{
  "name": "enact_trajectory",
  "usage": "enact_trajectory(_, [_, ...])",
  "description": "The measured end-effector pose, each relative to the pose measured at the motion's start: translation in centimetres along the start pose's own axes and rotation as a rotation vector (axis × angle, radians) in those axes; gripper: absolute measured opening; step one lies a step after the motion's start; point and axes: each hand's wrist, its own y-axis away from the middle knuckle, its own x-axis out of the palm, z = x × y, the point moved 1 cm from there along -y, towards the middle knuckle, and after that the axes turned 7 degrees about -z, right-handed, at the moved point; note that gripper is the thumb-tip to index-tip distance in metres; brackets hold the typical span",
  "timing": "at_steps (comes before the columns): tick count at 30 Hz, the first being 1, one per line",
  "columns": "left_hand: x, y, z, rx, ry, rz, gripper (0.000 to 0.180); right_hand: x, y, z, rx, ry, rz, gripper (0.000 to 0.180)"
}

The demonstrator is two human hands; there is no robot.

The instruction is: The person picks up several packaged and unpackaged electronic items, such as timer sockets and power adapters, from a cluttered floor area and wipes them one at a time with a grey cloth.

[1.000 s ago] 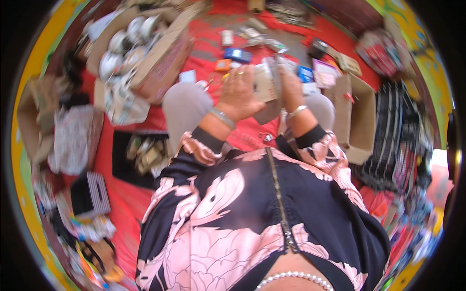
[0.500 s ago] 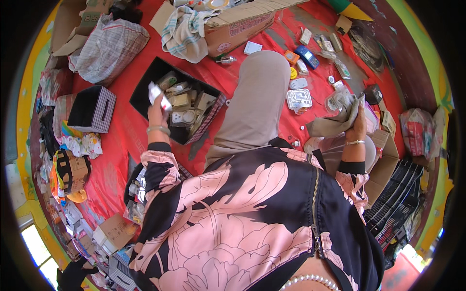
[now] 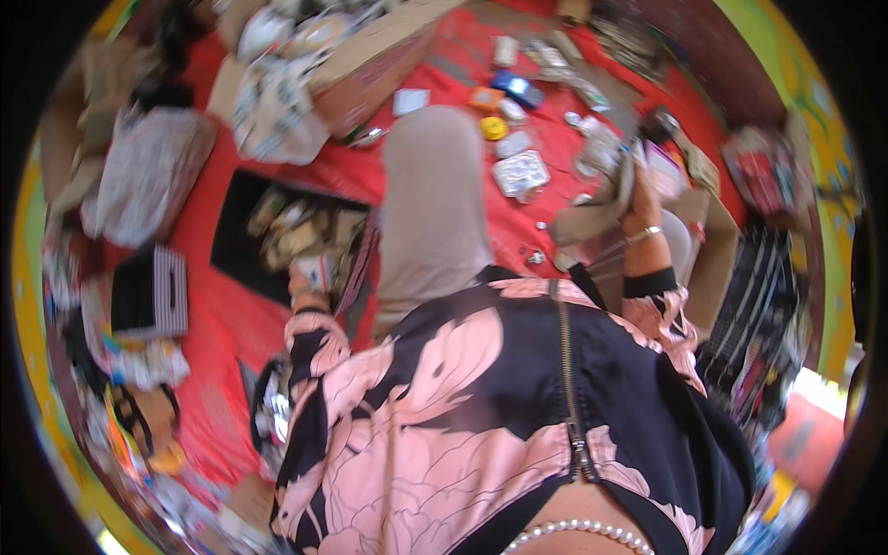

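Observation:
My left hand is closed around a small white packet with coloured marks, at the near side of a black storage box. Inside that box lie several small packaged parts, blurred by motion. Over on the right, my right hand grips a grey-beige cloth that hangs to the left of it. Beyond the cloth rests a clear plastic bag. My bent knee stands between the two hands.
On the red sheet lie a blue handheld device, a yellow round piece and a clear plastic case. A large carton stands ahead. Left are a woven sack and a smaller black box; black crates are at right.
My left hand has lowered the white packet toward the near edge of the black box. My right hand still holds the cloth. The whole view has shifted and blurred.

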Motion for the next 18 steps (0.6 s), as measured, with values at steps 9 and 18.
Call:
enact_trajectory(9, [20.6, 23.7, -19.3, 1.529, -0.551, 0.053, 0.042, -7.3, -1.8, 7.7, -0.378, -0.655, -0.116, 0.035])
enact_trajectory(18, [36.3, 50.1, -14.3, 1.736, -0.492, 1.284, 0.018, -10.3, -7.4, 14.6, -0.334, -0.308, -0.031, 0.033])
